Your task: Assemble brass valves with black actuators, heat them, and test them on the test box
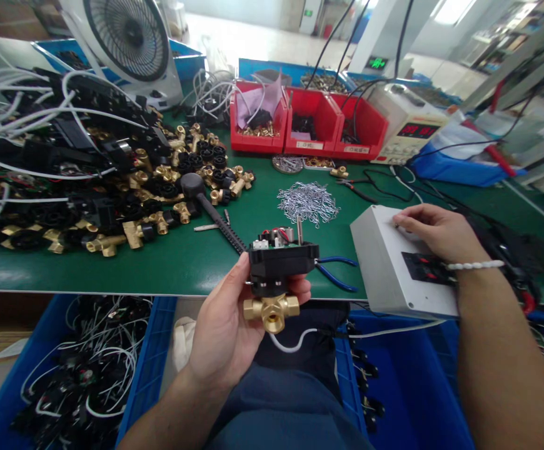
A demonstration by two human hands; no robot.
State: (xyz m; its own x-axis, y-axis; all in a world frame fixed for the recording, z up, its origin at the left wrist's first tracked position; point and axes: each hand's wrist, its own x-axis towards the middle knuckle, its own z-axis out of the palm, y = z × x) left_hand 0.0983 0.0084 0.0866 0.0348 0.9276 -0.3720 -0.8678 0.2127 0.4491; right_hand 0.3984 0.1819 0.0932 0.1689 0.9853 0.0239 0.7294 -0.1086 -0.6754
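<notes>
My left hand (234, 319) is closed around a motorized valve (272, 306), which has a three-way brass body under a black actuator housing. The housing's top is uncovered, showing a motor, red wires and an upright metal shaft. A white cable hangs from the valve and runs right. On the grey control box (379, 250), my right hand (441, 228) pinches a small metal switch (396, 221) between thumb and finger; its other fingers are curled. Blue-handled pliers (337, 272) lie between the valve and the box. Behind the valve is a black rubber mallet (211, 209).
Brass valve bodies (134, 234) and cabled actuators crowd the bench's left side. A pile of metal clips (308, 203) lies mid-bench before red bins (312, 125). A power supply (406, 125), fan (129, 37) and orange-handled pliers (361, 187) stand farther back. Blue crates (141, 369) flank my lap.
</notes>
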